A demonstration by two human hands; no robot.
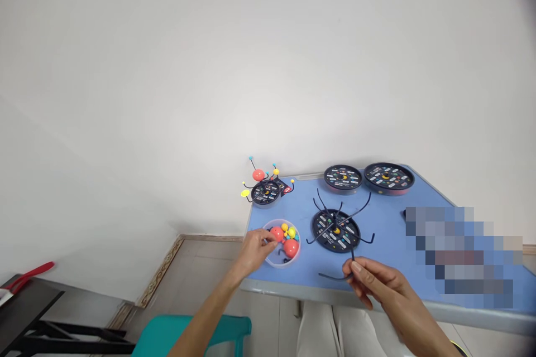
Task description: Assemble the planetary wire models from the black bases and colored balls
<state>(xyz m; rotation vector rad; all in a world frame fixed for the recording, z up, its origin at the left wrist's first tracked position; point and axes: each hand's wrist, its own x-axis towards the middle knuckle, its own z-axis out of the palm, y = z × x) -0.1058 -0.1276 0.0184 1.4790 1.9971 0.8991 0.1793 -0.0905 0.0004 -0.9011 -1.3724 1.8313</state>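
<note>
My left hand (256,246) reaches over the rim of a clear round bowl (278,263), thumb and fingers drawn together; what they hold, if anything, is hidden. Inside the bowl lie two red balls (291,248), yellow and blue smaller balls and some black pieces. Between the fingers of my right hand (372,279) is a thin black bent rod (335,277), near the table's front edge. Just beyond it a black round base (322,237) with printed labels carries several curved black rods (360,206) that fan out from its centre.
A planet model (258,175) with coloured balls stands at the back left. Two round black dishes (342,178) sit at the back of the blue table (293,279). A blurred-out item (460,256) lies at the right. Below the left arm is a teal stool (167,329).
</note>
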